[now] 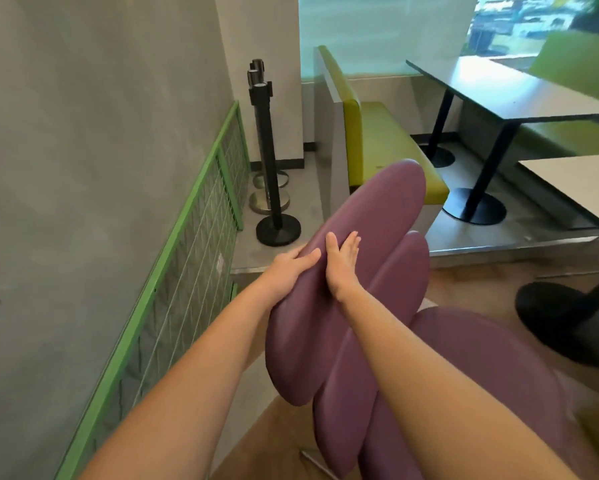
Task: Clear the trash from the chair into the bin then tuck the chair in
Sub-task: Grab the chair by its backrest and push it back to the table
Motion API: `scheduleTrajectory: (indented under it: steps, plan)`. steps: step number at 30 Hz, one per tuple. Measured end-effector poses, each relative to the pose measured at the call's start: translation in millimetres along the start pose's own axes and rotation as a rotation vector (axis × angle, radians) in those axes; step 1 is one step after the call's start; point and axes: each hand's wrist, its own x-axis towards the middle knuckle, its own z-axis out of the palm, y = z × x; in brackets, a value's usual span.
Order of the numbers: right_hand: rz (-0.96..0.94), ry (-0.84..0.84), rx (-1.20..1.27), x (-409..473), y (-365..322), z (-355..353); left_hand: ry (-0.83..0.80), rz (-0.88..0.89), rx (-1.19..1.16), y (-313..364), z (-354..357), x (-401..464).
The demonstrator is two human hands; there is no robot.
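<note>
Left hand (291,268) gripped the tilted cushion (377,209) by its edge, right hand (341,263) only pressed flat, so it could slip toward 6 o'clock.

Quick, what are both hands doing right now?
Left hand: closed, gripping the edge of the top purple cushion.
Right hand: open, fingers straight, lying flat on the same cushion.

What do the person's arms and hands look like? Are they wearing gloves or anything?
No gloves. Both arms are bare as far up as the picture shows, with no sleeves in sight. The left hand and right hand show no rings, and neither wrist has a watch or bracelet.
</note>
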Motion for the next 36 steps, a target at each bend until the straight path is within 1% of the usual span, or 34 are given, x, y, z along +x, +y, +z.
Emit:
scheduleTrajectory:
  steps: [3, 6, 11, 17, 20, 26, 29, 33, 36]
  plan:
    - [0.026, 0.087, 0.075, -15.5, 7.0, 13.7, -0.105, -0.052, -0.106, 0.7, -2.1, 14.3]
    - [0.059, 0.159, 0.123, -23.8, 11.8, 23.1, -0.148, -0.072, -0.234, 0.9, 0.5, 15.9]
    - [0.123, 0.207, 0.152, -26.7, 14.6, 26.9, -0.167, -0.065, -0.282, -3.1, -0.1, 10.0]
    - [0.127, 0.166, 0.187, -38.4, 11.3, 24.0, -0.153, -0.083, -0.337, -12.1, -0.9, 4.0]
    - [0.121, 0.134, 0.18, -50.2, 14.2, 23.9, -0.125, -0.069, -0.351, -13.3, -0.5, -12.2]
    - [0.101, 0.057, 0.172, -94.6, 24.0, 28.4, -0.048, -0.051, -0.397, -29.0, 0.9, -65.5]
    - [0.097, -0.008, 0.148, -122.4, 29.3, 26.5, -0.026, -0.009, -0.433, -38.0, 7.0, -97.1]
    - [0.094, -0.099, 0.177, -163.9, 38.0, 18.8, 0.048, 0.006, -0.515, -50.5, 20.8, -142.7]
    - [0.111, -0.139, 0.176, -189.1, 45.5, 13.7, 0.102, 0.012, -0.532, -57.8, 30.7, -174.0]
